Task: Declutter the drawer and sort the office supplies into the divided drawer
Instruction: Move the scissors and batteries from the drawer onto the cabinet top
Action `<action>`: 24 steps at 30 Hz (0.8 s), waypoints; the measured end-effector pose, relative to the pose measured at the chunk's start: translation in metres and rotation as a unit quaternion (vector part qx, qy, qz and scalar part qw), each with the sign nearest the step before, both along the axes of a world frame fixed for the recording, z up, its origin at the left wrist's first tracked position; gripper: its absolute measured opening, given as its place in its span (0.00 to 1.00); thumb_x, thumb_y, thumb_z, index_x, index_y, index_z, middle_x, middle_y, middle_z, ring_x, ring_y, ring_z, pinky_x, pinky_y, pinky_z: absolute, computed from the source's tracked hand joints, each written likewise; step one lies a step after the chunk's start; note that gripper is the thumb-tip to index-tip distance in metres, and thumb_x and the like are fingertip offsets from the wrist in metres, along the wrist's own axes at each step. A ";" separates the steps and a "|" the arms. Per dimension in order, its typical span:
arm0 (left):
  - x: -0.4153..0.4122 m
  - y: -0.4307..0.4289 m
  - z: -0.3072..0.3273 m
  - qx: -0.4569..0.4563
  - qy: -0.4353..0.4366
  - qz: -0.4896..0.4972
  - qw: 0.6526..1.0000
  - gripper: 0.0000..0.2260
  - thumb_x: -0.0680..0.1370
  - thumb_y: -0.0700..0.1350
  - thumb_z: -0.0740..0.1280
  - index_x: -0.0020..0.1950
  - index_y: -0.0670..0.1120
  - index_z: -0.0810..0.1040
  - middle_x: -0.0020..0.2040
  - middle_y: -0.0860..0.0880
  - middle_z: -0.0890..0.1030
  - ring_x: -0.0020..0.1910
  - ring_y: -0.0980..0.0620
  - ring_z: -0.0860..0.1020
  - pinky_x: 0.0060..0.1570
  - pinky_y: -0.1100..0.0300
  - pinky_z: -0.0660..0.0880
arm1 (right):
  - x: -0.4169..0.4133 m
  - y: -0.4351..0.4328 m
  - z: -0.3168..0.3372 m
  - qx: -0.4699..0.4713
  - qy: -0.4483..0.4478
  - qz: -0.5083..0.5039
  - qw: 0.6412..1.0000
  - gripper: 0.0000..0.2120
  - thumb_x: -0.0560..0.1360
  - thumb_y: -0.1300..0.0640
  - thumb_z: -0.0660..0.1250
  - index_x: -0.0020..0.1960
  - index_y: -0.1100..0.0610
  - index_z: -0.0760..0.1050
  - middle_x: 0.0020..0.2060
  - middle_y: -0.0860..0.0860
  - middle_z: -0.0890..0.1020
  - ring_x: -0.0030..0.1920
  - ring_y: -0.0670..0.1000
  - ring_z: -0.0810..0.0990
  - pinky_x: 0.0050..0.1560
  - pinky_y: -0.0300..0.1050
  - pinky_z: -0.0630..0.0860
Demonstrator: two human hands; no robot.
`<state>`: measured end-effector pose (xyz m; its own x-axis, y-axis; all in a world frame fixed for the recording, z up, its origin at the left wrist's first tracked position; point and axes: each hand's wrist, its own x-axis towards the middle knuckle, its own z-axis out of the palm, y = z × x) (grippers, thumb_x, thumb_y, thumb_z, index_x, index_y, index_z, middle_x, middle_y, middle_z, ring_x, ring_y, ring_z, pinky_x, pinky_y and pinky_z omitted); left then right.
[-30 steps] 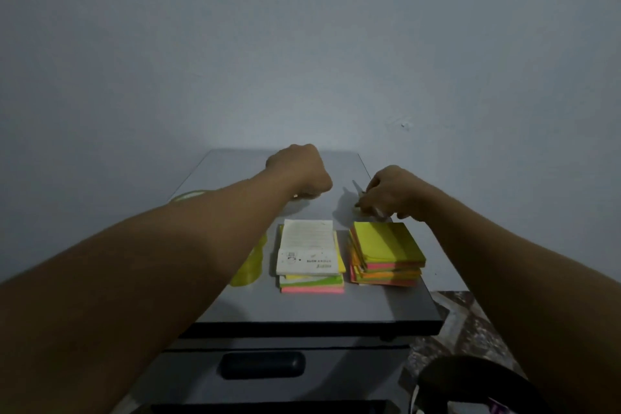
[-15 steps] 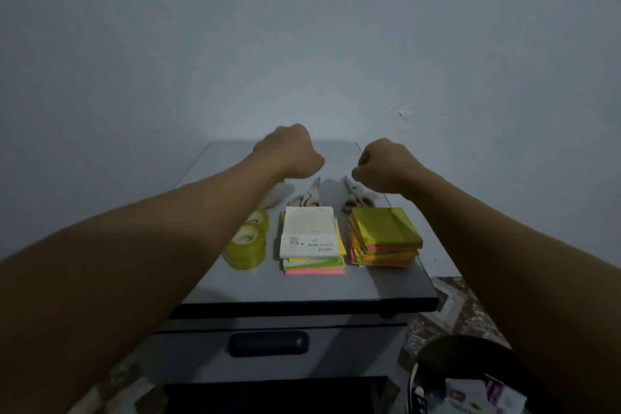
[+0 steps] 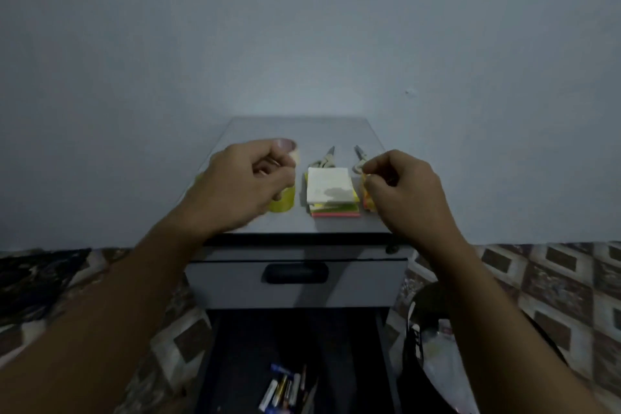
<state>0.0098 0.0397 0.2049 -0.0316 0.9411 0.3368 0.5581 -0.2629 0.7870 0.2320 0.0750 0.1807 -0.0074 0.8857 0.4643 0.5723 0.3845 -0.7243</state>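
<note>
My left hand (image 3: 248,178) and my right hand (image 3: 403,188) hover over the grey cabinet top (image 3: 302,128), both with curled fingers and nothing in them. Two pairs of scissors (image 3: 326,160) (image 3: 360,158) lie side by side at the back. In front of them sits a sticky-note stack with a white top (image 3: 331,190). A second coloured stack (image 3: 367,198) is mostly hidden behind my right hand. Yellow tape rolls (image 3: 282,203) peek out from behind my left hand. Below, an open dark drawer (image 3: 235,363) holds several pens and markers (image 3: 285,390).
A shut drawer with a black handle (image 3: 295,273) sits between the top and the open drawer. A black bin with a plastic bag (image 3: 433,346) stands right of the open drawer. Patterned floor (image 3: 554,279) lies on both sides, a plain wall behind.
Both hands have let go of the scissors at the back and drawn toward me. My view has tilted down, showing the open lower drawer.
</note>
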 end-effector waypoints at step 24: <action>0.010 -0.126 -0.327 -0.373 0.239 -0.112 0.889 0.21 0.68 0.52 0.75 0.59 0.58 0.74 0.59 0.55 0.76 0.58 0.53 0.75 0.60 0.55 0.74 | -0.034 -0.138 -0.299 -0.496 -0.221 0.068 0.837 0.15 0.71 0.49 0.67 0.54 0.55 0.79 0.52 0.56 0.83 0.53 0.56 0.82 0.52 0.42 0.78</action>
